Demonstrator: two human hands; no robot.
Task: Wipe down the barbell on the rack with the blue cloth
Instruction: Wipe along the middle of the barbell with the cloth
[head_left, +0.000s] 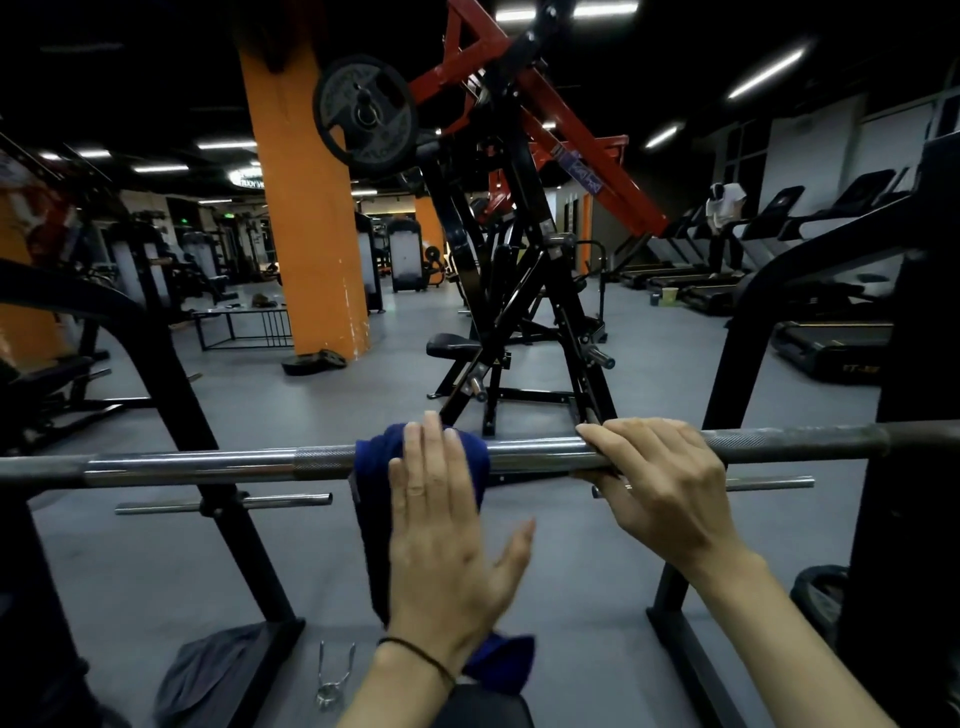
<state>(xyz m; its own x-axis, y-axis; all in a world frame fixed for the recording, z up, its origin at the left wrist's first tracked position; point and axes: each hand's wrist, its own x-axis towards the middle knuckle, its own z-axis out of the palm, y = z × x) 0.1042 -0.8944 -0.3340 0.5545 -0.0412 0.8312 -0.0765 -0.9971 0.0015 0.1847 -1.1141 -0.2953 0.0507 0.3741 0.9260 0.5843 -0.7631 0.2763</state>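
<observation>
Barbell (208, 465) lies level across the rack (171, 374), running from one side upright to the other, chrome with knurled stretches.

Blue cloth (374, 519) is draped over the bar near its middle, bunched on top and hanging down the near side in a long fold; its lower end shows again below the wrist.

Left hand (441, 525) lies flat on the cloth, fingers straight and together, fingertips reaching over the top of the bar, thumb spread out to the side. It presses the cloth to the bar; nothing curled round it. Thin dark band on the left wrist.

Right hand (660, 478) grips the bare bar just beside the cloth, fingers curled over the top, thumb not visible.

Below the bar, short chrome pegs (223, 503) stick out from the uprights. On the floor by the left rack foot: a grey rag (208, 675) and a spring clip (332, 675).

Beyond the rack: a black and red plate-loaded machine (509, 234), an orange pillar (306, 208), and treadmills (831, 332) along the far right wall, a person (724, 223) on one.
</observation>
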